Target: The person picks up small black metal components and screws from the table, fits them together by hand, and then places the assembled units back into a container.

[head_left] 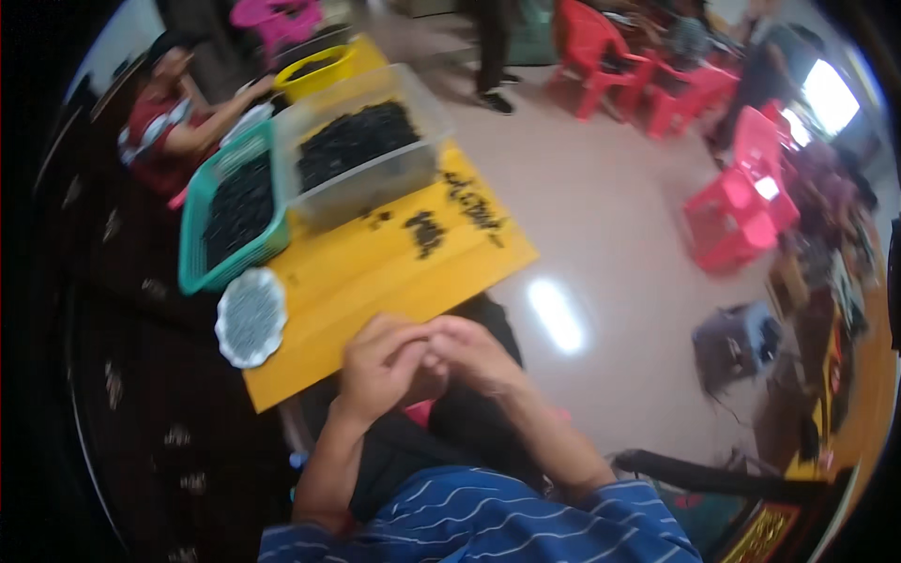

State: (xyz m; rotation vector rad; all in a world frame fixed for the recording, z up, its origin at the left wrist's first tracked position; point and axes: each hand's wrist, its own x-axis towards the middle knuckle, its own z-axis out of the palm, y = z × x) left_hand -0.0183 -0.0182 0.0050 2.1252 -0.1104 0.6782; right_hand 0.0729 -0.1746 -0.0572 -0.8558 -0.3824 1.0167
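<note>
Fingertips of our left hand [380,361] and right hand [474,355] close together at the yellow board's [375,281] near edge, on something too small to see, probably light, best pinched gently.

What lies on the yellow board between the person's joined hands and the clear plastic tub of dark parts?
In the head view, small loose heaps of dark parts lie on the yellow board there; otherwise bare board.

teal basket [192,246] of dark pieces | clear tub [375,178] beside it, same fill | yellow bowl [324,77] behind | scalloped white dish [250,317] at board edge | red chairs [601,52] across floor | grey stool [737,342]
</note>
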